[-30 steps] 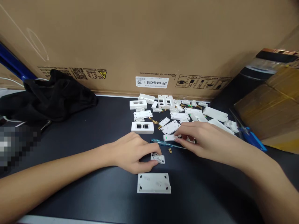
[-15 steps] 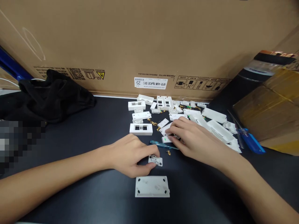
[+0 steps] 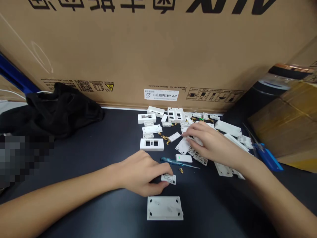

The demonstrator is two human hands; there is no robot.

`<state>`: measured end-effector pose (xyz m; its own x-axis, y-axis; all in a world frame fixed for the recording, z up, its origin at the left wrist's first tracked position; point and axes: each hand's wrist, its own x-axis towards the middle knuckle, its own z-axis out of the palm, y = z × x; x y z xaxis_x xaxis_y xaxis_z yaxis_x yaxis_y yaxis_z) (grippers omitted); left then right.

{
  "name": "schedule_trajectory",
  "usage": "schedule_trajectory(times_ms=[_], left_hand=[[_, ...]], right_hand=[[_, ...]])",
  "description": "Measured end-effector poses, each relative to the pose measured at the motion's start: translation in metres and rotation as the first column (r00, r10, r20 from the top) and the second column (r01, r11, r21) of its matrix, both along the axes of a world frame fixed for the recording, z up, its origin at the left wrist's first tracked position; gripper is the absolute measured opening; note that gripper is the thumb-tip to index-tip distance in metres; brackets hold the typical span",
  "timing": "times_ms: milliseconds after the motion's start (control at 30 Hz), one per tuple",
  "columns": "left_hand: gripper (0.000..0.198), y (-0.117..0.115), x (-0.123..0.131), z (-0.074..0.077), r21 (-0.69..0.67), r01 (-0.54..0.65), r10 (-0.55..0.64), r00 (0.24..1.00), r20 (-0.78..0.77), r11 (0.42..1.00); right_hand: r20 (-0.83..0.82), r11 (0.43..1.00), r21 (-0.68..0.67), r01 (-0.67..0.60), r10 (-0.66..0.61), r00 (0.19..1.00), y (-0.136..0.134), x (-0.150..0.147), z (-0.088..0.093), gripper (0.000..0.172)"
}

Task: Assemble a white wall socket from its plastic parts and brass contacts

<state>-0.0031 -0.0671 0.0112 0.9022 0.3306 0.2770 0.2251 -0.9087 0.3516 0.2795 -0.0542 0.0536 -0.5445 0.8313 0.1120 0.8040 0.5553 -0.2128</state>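
My left hand (image 3: 146,173) pinches a small white plastic piece (image 3: 170,179) with moulded details between thumb and forefinger, low over the dark table. Just below lies a white rectangular plate (image 3: 165,208) with holes near its corners. My right hand (image 3: 210,142) reaches into the spread of white parts, thumb and forefinger apart; I see nothing held in it. Its fingertips are by a white plate (image 3: 183,146) and a smaller white piece (image 3: 174,137). Nearer me are a white rocker piece with a green mark (image 3: 184,158), a blue translucent screwdriver (image 3: 177,162) and a small brass contact (image 3: 181,170).
White socket housings (image 3: 152,144) and several brass bits (image 3: 163,137) lie farther back. A large cardboard box (image 3: 123,49) walls off the rear. On the right are a black bottle (image 3: 255,89), a taped carton (image 3: 284,119) and a blue-handled tool (image 3: 269,159). Black cloth (image 3: 56,110) lies left.
The view has tilted upward. My right hand has shifted away from me and rightward, uncovering the green-marked rocker piece. My left hand keeps its pinch on the small white piece.
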Motion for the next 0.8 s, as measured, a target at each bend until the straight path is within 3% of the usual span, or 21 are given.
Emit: schedule_trajectory(times_ms=[100,200,400,633,800], left_hand=[[0.020,0.001,0.000,-0.001,-0.005,0.007,-0.007,1.000,-0.002,1.000],[0.020,0.002,0.001,-0.002,-0.027,0.002,-0.003,1.000,-0.011,1.000],[0.019,0.004,0.002,-0.002,-0.035,0.029,-0.027,0.998,0.064,0.999],[0.018,0.006,0.005,0.000,-0.063,0.049,-0.041,0.992,0.121,0.997],[0.017,0.006,0.005,0.001,-0.074,0.055,-0.048,0.995,0.089,0.996]], right_hand=[[0.007,0.998,0.007,-0.055,0.055,0.998,0.021,-0.008,0.002,0.031],[0.051,0.992,-0.072,-0.107,0.111,0.993,0.038,-0.018,0.002,0.025],[0.062,0.974,-0.175,-0.140,0.153,0.986,0.055,-0.022,0.006,0.013],[-0.012,0.979,-0.198,-0.050,0.049,0.999,0.060,-0.007,0.021,0.026],[0.022,0.989,-0.139,-0.050,0.053,0.998,0.063,-0.004,0.018,0.022]])
